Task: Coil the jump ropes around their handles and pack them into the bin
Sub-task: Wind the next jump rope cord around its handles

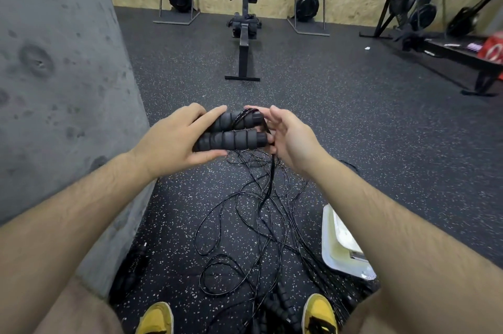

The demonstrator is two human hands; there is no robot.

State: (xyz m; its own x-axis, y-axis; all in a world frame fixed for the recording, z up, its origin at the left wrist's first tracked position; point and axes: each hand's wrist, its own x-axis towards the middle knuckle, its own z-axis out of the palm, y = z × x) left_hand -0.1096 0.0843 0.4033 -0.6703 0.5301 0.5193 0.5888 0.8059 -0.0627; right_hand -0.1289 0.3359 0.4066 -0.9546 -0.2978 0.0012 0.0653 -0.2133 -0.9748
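Jump-rope handles (231,133), two, lie in the left hand (174,140), its grip curled round both; right hand (290,137) pinches one cord (268,186); one bin (330,238) nearby.

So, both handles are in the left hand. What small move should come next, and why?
Probably the right hand should wind the rope another turn around the foam handles. The left hand holds both handles side by side, only a few turns cross them, and most of the rope hangs to loose loops on the floor.
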